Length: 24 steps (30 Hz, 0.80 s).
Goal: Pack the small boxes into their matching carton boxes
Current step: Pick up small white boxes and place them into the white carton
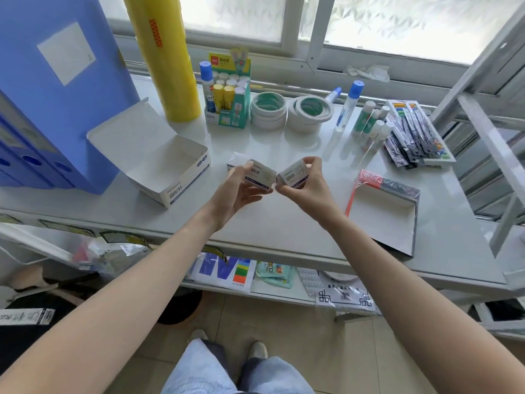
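My left hand (237,194) holds a small white paper-clip box (261,175) above the white table (284,223). My right hand (305,184) grips a second matching small box (292,175) right beside it, the two boxes nearly touching. Another small box (237,162) lies on the table just behind my left hand, partly hidden. An open white carton box (159,157) with its lid flap up stands to the left; its inside looks empty.
Blue file boxes (56,95) and a yellow film roll (167,58) stand at the back left. A glue-stick display (227,95), tape rolls (287,110), glue bottles (348,105) and pen packs (412,135) line the back. A flattened carton (383,211) lies at right.
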Motion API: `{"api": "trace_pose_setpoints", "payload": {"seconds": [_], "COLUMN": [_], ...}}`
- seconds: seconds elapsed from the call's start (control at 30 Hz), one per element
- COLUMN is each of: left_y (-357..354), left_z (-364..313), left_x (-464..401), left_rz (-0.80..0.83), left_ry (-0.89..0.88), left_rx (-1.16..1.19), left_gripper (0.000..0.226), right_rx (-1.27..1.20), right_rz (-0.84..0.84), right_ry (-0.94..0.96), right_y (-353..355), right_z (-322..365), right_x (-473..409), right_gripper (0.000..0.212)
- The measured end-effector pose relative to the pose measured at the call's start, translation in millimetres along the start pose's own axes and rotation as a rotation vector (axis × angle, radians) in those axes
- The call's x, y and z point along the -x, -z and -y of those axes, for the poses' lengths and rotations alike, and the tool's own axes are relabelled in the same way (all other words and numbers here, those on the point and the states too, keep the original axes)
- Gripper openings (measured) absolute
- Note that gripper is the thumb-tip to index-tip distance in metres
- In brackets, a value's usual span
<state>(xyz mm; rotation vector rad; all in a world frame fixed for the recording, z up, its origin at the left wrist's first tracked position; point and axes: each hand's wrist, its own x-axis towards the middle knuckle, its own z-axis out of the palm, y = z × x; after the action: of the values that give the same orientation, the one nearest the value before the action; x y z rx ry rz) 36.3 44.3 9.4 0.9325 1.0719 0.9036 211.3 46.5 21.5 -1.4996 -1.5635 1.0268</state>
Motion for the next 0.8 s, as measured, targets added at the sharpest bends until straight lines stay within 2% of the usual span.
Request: {"api": "trace_pose_setpoints", "payload": {"seconds": [0.07, 0.17, 0.3, 0.7, 0.8], "left_y": [0.0, -3.3, -8.9, -26.0, -26.6], "left_z": [-1.5, -2.0, -2.4, -12.8, -12.1], "left_x": [-1.9, -1.7, -0.9, 10.3, 12.0], "left_rz": [-0.017, -0.053, -0.080, -0.015, 0.026], "left_ry": [0.000, -0.015, -0.019, -0.015, -0.039], "left_rx": [-0.004, 0.029, 0.034, 0.169, 0.186], "left_gripper": [0.060, 0.051, 0.048, 0.052, 0.060], "right_rx": [-0.038, -0.105, -0.274, -0.002, 0.051], "right_rz": [0.011, 0.018, 0.077, -0.071, -0.080], "right_ry": [-0.001, -0.011, -0.042, 0.145, 0.166], "right_y": [0.9, -0.6, -2.2, -12.9, -20.1], "right_z": [1.5, 3.6, 10.5, 25.1, 26.5], "right_x": [0.0, -1.7, -0.4, 9.7, 8.8], "right_gripper": [0.063, 0.070, 0.065, 0.059, 0.058]}}
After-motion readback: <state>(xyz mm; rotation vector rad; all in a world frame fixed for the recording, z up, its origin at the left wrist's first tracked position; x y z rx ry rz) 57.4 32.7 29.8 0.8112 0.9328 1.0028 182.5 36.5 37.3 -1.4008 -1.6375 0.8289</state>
